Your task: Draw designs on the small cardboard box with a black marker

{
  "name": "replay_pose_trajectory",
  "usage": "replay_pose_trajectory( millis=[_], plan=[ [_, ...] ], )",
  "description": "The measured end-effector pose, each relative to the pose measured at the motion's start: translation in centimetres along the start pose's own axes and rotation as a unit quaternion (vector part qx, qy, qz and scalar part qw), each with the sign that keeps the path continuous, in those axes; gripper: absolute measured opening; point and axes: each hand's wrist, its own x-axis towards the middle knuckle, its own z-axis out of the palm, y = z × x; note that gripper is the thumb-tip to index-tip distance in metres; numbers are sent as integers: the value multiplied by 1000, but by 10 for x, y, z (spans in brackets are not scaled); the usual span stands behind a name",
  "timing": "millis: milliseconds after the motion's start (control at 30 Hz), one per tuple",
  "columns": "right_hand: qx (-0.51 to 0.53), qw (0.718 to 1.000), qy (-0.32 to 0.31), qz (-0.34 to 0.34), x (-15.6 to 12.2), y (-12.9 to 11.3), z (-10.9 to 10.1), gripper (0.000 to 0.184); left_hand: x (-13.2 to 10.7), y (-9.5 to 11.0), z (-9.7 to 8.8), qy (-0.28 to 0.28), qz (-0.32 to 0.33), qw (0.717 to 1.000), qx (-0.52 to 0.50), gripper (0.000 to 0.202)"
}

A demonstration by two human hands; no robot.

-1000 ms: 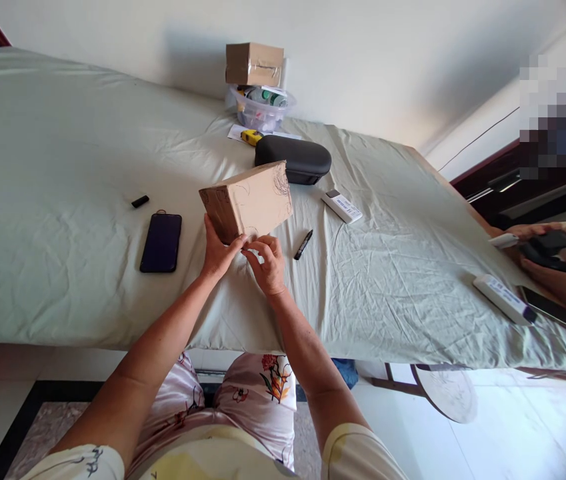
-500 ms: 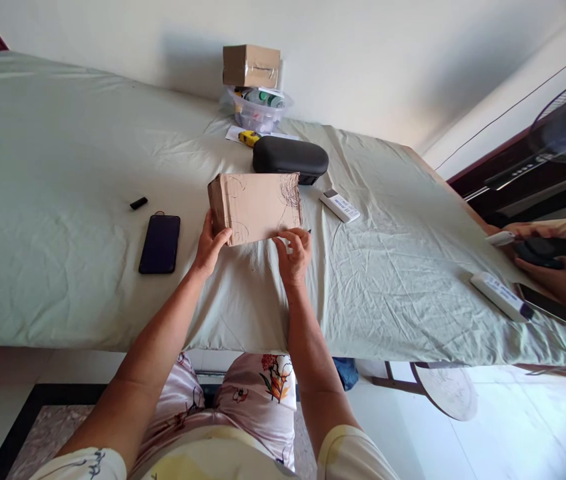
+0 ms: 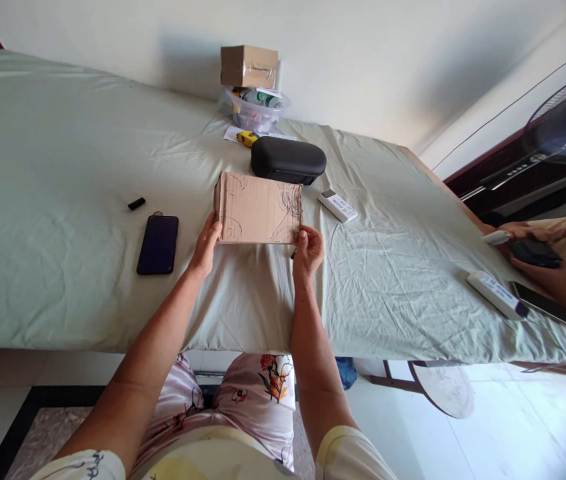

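In the head view a brown cardboard box [image 3: 257, 210] with dark curved pen lines near its corners is held up over the cloth-covered table. My left hand [image 3: 206, 243] is closed on its left edge, thumb toward the front face. My right hand [image 3: 309, 250] pinches the lower right corner, fingers bent. A small dark tip shows beside that hand's fingers, perhaps part of a pen, mostly hidden. A short black cap-like piece [image 3: 137, 204] and a dark phone [image 3: 158, 244] lie left of the box.
Behind the box sits a black zip case [image 3: 287, 159], with a yellow object [image 3: 247, 138] and a clear tub [image 3: 257, 113] carrying another carton [image 3: 249, 65]. White boxes [image 3: 337, 205] lie rightward. Another person's hands [image 3: 537, 250] hold a dark object at the right edge.
My right hand has shifted right, from the lower edge to the box's lower right corner. The box has turned slightly, its left side showing less, and its left edge has moved a little right.
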Motion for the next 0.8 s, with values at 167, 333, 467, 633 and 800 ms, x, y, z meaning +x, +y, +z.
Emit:
replay_pose_trajectory(
  millis=[167,333,467,633,800],
  plan=[
    [3,998,-55,-20,-6,-10,0,35,3,-6,1,64,5,997,-49,85],
    [-37,997,-54,-41,-8,-11,-2,37,-1,5,-2,71,81,994,-3,86],
    [-35,998,-46,-36,-6,-6,-2,41,-5,17,-1,64,73,994,47,83],
    [-2,999,-53,1,-6,4,3,42,-2,12,2,108,65,992,29,78],
    [5,998,-65,18,-7,12,10,48,4,-7,-3,150,38,987,46,84]
  ],
)
